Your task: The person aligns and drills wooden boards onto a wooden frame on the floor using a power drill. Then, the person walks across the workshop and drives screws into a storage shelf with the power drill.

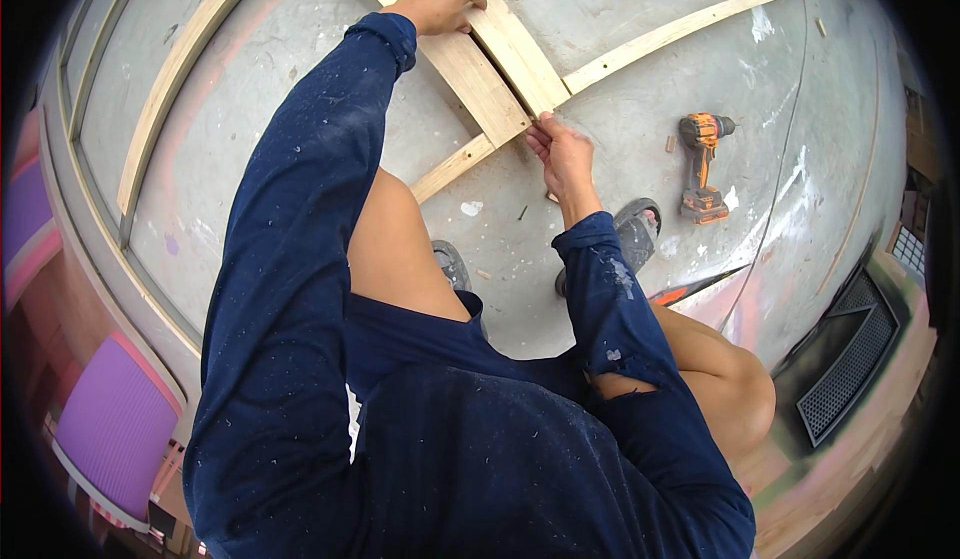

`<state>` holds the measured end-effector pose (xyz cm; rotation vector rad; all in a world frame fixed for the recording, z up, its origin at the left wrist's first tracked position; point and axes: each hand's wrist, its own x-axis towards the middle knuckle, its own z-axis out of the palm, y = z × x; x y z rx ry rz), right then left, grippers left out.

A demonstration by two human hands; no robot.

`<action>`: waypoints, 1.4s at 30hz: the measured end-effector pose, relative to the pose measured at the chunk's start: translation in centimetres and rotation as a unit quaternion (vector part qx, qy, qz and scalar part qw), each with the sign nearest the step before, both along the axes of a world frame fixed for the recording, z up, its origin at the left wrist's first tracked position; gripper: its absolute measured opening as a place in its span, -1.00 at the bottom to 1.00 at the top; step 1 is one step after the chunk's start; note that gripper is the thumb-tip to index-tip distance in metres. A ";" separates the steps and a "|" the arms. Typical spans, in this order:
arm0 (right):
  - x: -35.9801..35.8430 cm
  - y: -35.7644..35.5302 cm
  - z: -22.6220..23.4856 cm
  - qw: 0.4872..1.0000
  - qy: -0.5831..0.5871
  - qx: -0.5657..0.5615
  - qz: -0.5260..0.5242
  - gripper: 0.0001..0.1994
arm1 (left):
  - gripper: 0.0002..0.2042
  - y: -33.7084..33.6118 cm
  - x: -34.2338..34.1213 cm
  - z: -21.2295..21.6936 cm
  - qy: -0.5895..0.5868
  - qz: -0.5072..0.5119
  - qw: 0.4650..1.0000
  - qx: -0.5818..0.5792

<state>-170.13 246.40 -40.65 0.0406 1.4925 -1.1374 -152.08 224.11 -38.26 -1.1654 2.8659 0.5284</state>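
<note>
Two pale wooden boards lie side by side on the floor, a left board (pixel 468 71) and a right board (pixel 525 47), with a narrow dark gap between them. My left hand (pixel 438 3) is wrapped over the upper part of the left board, fingers curled toward the gap. At the boards' near end, where the gap comes out, my right hand (pixel 566 159) has its thumb and fingers pressed together. Anything in that pinch is too small or hidden to make out. Thinner wooden strips join on both sides: a right strip (pixel 690 27) and a short left strip (pixel 452 167).
An orange and black cordless drill (pixel 704 167) lies on the grey concrete floor (pixel 620 159), right of my right hand. Long curved-looking wooden strips (pixel 165 109) run along the left. A purple chair (pixel 118 429) stands at lower left, a dark mesh panel (pixel 848 369) at right.
</note>
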 end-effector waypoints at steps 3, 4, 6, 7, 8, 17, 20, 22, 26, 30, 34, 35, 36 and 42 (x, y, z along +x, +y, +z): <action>-0.5 -0.2 0.0 0.999 0.024 0.005 0.030 -0.81 | -0.61 0.4 -0.4 0.7 0.007 -0.009 1.000 0.006; -0.5 -0.3 0.1 0.999 0.023 0.005 0.032 -0.81 | -0.61 0.4 -0.3 0.7 0.006 -0.012 1.000 0.000; -0.7 -0.5 0.1 0.997 0.047 -0.002 0.069 -0.81 | -0.61 0.1 -0.1 0.4 0.005 -0.011 1.000 -0.006; -0.8 -0.6 0.1 0.996 0.047 -0.003 0.072 -0.81 | -0.61 -0.1 -0.1 0.0 0.002 -0.006 1.000 0.007; -0.8 -0.7 0.1 0.994 0.069 0.004 0.085 -0.81 | -0.61 -0.2 0.0 -0.3 -0.001 0.000 1.000 0.021; -1.0 -1.1 -0.5 0.987 0.107 0.026 0.121 -0.86 | -0.61 5.9 -3.9 2.4 0.107 0.430 0.883 0.152; -1.3 -1.0 -0.8 0.986 0.100 0.034 0.132 -0.87 | -0.80 11.3 -6.5 1.3 0.160 0.508 0.815 0.229; -0.9 -1.4 -0.5 0.985 0.088 0.035 0.144 -0.87 | -0.78 14.6 -8.1 0.2 0.194 0.545 0.779 0.241; -1.7 -1.0 -0.5 0.985 0.092 0.039 0.143 -0.87 | -0.77 16.9 -10.4 1.6 0.245 0.587 0.700 0.325; -1.1 -1.3 0.0 0.984 0.076 0.037 0.154 -0.87 | -0.79 15.7 -9.3 2.0 0.262 0.606 0.649 0.378; -1.5 -1.4 -0.2 0.986 0.077 0.034 0.146 -0.83 | -0.74 14.6 -8.7 2.5 0.292 0.632 0.560 0.449; -1.5 -1.5 -0.2 0.984 0.074 0.035 0.160 -0.81 | -0.72 14.5 -8.5 2.4 0.302 0.656 0.533 0.441; -1.5 -1.6 -0.1 0.981 0.071 0.037 0.175 -0.79 | -0.68 14.4 -8.2 3.0 0.305 0.653 0.530 0.447; -1.2 -2.2 0.8 0.983 0.046 0.098 0.150 -0.69 | -0.64 13.7 -7.5 0.0 0.207 0.637 0.609 0.424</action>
